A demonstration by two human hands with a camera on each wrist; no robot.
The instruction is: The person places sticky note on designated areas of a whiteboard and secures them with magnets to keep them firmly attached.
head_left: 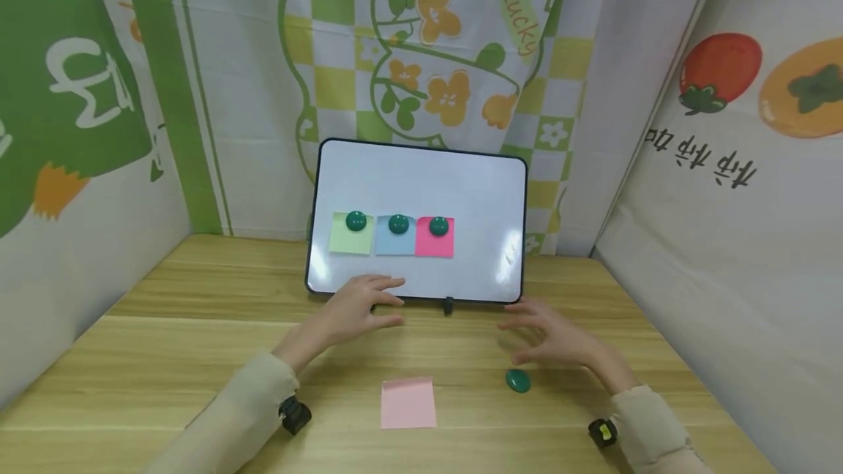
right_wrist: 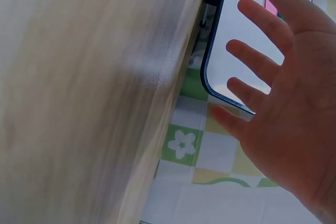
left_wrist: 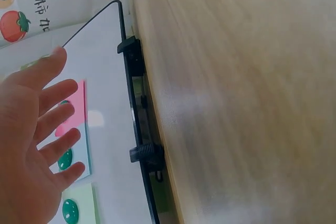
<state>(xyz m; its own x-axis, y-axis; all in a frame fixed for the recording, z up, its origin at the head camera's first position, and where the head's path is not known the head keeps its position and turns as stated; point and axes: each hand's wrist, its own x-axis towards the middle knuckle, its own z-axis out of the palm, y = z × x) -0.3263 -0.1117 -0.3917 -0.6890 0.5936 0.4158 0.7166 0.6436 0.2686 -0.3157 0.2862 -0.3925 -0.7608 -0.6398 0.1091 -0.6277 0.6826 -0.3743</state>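
Note:
A small whiteboard with a black frame leans upright at the back of the table. Green, blue and hot pink sticky notes hang on it in a row, each under a round green magnet. My left hand, fingers spread, hovers before the board's lower left and holds nothing. Near the lower right corner my right hand is likewise spread and without a thing in it. Below that hand a loose green magnet lies on the table. A pale pink sticky note lies between the forearms.
Black clip-like feet hold the board's bottom edge on the wooden table. Printed curtains close off the back and sides. A dark wrist camera sits on the left sleeve, another on the right.

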